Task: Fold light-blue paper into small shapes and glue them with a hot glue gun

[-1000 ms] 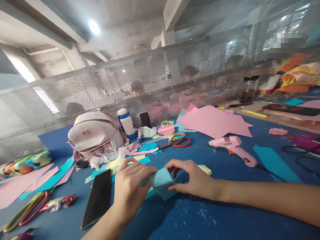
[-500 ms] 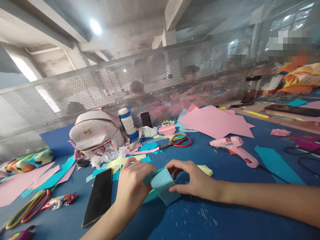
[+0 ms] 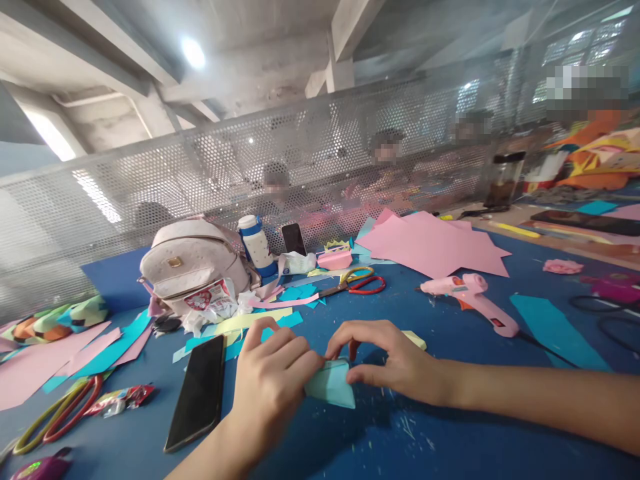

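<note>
A small piece of folded light-blue paper (image 3: 331, 385) is held just above the blue table, between my two hands. My left hand (image 3: 277, 373) is closed on its left side, back of the hand toward me, so the fingertips are hidden. My right hand (image 3: 387, 357) curls round the paper's right end, index finger at the top edge and thumb at the right edge, in a loose pinch. Behind my right hand lies a pale yellow paper piece (image 3: 415, 340), partly covered. A black phone (image 3: 197, 390) lies left of my left hand.
A pink glue gun (image 3: 473, 297) lies to the right, its cord running rightward. Behind are open scissors (image 3: 345, 285), pink sheets (image 3: 430, 243), a backpack (image 3: 193, 260) and a bottle (image 3: 257, 247). More scissors (image 3: 70, 413) lie at left. A perforated metal screen (image 3: 210, 180) crosses the back.
The folded light-blue paper has turned from an open box-like shape to a flatter view, lower between my hands. My left hand has rotated and shifted slightly right; my right hand stays nearly in place.
</note>
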The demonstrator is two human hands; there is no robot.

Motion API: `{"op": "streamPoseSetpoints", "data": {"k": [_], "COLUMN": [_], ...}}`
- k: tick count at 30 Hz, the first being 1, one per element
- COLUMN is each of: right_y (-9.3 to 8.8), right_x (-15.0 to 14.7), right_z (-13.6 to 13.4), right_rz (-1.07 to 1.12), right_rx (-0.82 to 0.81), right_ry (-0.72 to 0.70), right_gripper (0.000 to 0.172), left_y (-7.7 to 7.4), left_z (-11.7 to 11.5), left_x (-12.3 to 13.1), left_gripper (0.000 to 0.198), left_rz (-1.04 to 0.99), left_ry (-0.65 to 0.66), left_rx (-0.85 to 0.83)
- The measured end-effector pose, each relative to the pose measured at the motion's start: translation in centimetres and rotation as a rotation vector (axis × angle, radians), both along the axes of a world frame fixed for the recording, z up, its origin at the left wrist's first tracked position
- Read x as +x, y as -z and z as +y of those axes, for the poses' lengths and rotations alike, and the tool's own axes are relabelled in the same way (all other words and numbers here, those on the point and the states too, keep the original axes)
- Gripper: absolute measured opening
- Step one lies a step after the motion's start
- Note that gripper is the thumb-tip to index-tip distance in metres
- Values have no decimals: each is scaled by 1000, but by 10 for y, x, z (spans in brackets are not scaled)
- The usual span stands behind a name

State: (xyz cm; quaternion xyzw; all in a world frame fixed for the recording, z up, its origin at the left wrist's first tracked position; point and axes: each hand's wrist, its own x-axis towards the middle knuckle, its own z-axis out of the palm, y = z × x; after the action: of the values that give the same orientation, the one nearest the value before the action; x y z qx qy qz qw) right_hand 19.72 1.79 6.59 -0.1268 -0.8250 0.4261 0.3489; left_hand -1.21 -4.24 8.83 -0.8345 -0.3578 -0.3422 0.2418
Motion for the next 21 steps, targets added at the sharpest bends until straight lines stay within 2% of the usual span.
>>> {"op": "streamPoseSetpoints", "data": {"k": [7, 12, 21], "right_y": [-9, -3, 3], "right_x": [-2, -3, -3], "right_z": [-6, -8, -5], "right_rz": [-53, -83, -116], "right_rx": [2, -73, -84], "right_ry": [-7, 3, 18], "right_gripper": [21, 20, 19], "left_y": [-6, -5, -4], "left_z": [-5, -3, -3], "left_x": [0, 2, -2], "left_gripper": [27, 26, 21], "left_rz": [140, 182, 212], "left_ry": [-2, 5, 36], "left_rx": [104, 168, 177]}}
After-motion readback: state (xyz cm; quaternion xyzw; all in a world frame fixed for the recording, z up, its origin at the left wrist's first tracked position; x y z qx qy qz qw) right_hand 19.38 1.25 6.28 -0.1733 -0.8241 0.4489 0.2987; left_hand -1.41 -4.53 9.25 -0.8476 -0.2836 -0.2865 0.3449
